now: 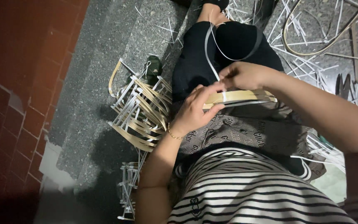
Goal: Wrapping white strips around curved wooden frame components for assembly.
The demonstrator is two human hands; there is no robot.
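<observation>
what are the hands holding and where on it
The left hand grips the flat bundle of bamboo strips at its left end. The right hand pinches the thin white strip where it crosses the bundle.

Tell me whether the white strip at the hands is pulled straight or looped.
Looped. From the right hand, the white strip arcs up over the dark lap and curves back down; the left hand steadies the bamboo bundle.

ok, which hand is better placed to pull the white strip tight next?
Probably the right hand: it pinches the white strip just above the bundle of tan slats. The left hand is busy gripping the bundle's end.
</observation>
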